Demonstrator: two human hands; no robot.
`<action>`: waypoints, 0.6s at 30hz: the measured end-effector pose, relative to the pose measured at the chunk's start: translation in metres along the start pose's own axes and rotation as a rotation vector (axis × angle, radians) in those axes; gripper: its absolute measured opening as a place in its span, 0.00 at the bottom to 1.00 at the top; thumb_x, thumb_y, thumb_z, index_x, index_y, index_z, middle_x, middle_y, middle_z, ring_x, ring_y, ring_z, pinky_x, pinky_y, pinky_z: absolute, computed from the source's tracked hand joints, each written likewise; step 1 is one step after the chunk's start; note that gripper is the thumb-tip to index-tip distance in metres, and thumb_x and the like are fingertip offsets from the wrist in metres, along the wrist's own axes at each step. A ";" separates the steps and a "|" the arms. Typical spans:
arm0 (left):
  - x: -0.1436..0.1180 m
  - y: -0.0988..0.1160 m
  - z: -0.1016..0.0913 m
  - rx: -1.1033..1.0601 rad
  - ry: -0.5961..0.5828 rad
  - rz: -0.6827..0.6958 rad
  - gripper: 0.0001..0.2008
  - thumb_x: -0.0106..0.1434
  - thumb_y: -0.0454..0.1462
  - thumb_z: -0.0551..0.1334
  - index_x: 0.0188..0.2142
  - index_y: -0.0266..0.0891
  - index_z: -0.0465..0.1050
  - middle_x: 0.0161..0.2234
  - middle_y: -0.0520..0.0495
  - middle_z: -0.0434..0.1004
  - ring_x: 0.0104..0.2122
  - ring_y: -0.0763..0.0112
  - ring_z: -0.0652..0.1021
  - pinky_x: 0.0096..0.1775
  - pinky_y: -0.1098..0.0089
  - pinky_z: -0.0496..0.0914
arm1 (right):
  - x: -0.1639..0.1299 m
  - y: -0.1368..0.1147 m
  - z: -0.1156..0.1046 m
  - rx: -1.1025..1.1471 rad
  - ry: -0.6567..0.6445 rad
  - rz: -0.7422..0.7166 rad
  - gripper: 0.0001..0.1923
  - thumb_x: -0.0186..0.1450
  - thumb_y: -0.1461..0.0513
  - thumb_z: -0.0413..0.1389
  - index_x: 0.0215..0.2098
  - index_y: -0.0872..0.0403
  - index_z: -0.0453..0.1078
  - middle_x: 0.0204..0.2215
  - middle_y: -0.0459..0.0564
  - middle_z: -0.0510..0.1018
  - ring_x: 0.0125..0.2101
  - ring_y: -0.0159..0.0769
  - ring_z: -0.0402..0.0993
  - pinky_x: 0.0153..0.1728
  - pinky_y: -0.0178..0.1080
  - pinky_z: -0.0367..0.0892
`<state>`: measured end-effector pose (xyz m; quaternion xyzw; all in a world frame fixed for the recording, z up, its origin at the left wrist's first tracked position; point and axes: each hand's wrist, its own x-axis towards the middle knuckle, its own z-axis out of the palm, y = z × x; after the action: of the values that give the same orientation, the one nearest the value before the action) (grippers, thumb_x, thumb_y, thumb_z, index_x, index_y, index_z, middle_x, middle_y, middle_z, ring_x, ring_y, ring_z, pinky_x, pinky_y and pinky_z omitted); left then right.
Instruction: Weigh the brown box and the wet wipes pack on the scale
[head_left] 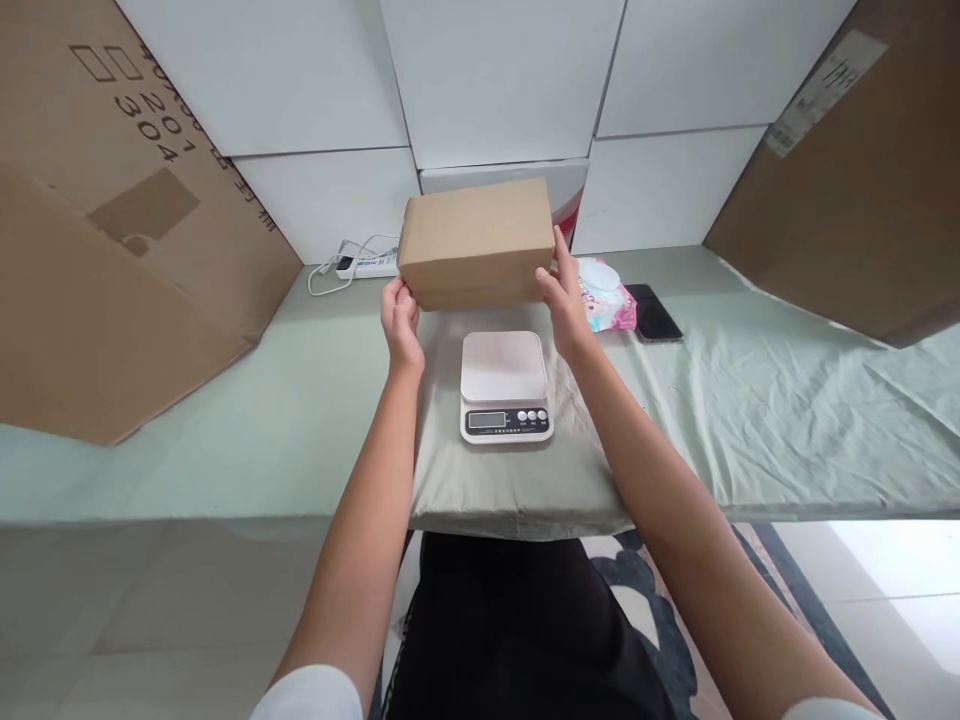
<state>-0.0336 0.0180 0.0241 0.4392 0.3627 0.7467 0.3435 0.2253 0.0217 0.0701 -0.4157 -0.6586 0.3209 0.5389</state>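
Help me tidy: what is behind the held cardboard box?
White panels and part of a whitish item with a red patch show behind the cardboard box. The box covers much of that item; what else it hides cannot be told.

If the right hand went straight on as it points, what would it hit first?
The cardboard box, which the right hand is holding; beyond that, probably the red-marked white surface behind, though depth is unclear.

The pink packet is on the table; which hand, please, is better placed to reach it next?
Probably the right hand: it is beside the pink packet, while the left hand is at the far end of the box. Both hold the box, so the right would need freeing.
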 end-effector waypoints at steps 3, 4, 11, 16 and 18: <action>-0.035 0.023 -0.003 0.059 -0.006 0.060 0.26 0.65 0.60 0.65 0.55 0.49 0.70 0.59 0.44 0.81 0.65 0.56 0.78 0.68 0.55 0.69 | -0.043 -0.015 -0.014 -0.060 0.043 -0.083 0.46 0.71 0.32 0.49 0.81 0.30 0.44 0.76 0.46 0.56 0.75 0.52 0.56 0.76 0.59 0.56; -0.049 0.029 -0.005 0.083 -0.003 0.074 0.27 0.65 0.61 0.66 0.54 0.50 0.70 0.58 0.44 0.82 0.64 0.56 0.79 0.66 0.55 0.71 | -0.059 -0.017 -0.018 -0.074 0.045 -0.097 0.46 0.70 0.31 0.48 0.81 0.30 0.42 0.76 0.47 0.55 0.75 0.54 0.57 0.75 0.61 0.58; -0.128 0.044 -0.010 0.118 -0.038 0.107 0.28 0.63 0.61 0.65 0.54 0.48 0.71 0.56 0.39 0.81 0.58 0.51 0.82 0.57 0.53 0.75 | -0.129 -0.003 -0.028 -0.048 0.144 -0.165 0.43 0.72 0.36 0.51 0.80 0.29 0.43 0.76 0.51 0.52 0.76 0.53 0.53 0.69 0.62 0.68; -0.142 0.045 -0.011 0.117 0.004 0.071 0.28 0.63 0.60 0.66 0.54 0.47 0.71 0.56 0.38 0.82 0.56 0.51 0.82 0.55 0.54 0.76 | -0.132 -0.002 -0.026 -0.091 0.147 -0.132 0.40 0.73 0.37 0.49 0.79 0.34 0.48 0.72 0.55 0.56 0.74 0.53 0.57 0.67 0.61 0.69; -0.142 0.045 -0.013 0.123 0.007 0.053 0.29 0.62 0.60 0.66 0.54 0.46 0.71 0.55 0.38 0.83 0.57 0.51 0.82 0.56 0.53 0.76 | -0.132 -0.003 -0.025 -0.082 0.150 -0.129 0.39 0.72 0.38 0.50 0.77 0.35 0.51 0.70 0.56 0.58 0.72 0.53 0.59 0.67 0.61 0.69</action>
<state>0.0001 -0.1259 -0.0005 0.4663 0.3974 0.7334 0.2944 0.2589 -0.0979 0.0191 -0.4172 -0.6542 0.2264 0.5889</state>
